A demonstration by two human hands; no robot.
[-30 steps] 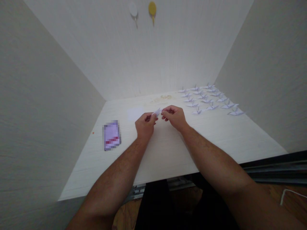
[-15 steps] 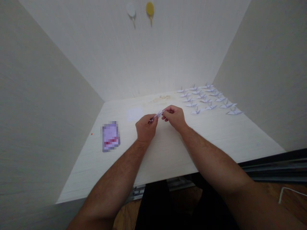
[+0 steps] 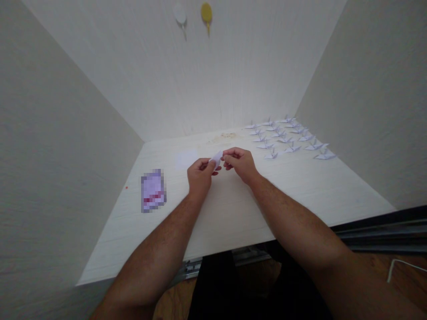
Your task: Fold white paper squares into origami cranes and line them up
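My left hand (image 3: 200, 173) grips a small piece of folded white paper (image 3: 216, 157) between thumb and fingers above the middle of the table. Its broad flat side faces up towards me. On the paper's right end, the thumb and forefinger of my right hand (image 3: 240, 162) are pinched together, with the other fingers curled below. The finer folds are too small to make out. Several white folded paper cranes (image 3: 292, 147) stand in rows to the right, beyond my right hand.
A pale square sheet (image 3: 186, 159) lies left of my hands. Farther left is a blurred purple packet (image 3: 153, 191) with a red band. Walls enclose the white table (image 3: 230, 218) at the back and sides. A yellow hook (image 3: 206, 13) and a white hook (image 3: 180, 15) are on the back wall.
The folded paper has turned from nearly edge-on to showing its flat face. My left hand has rotated with it, and my right hand has shifted slightly left.
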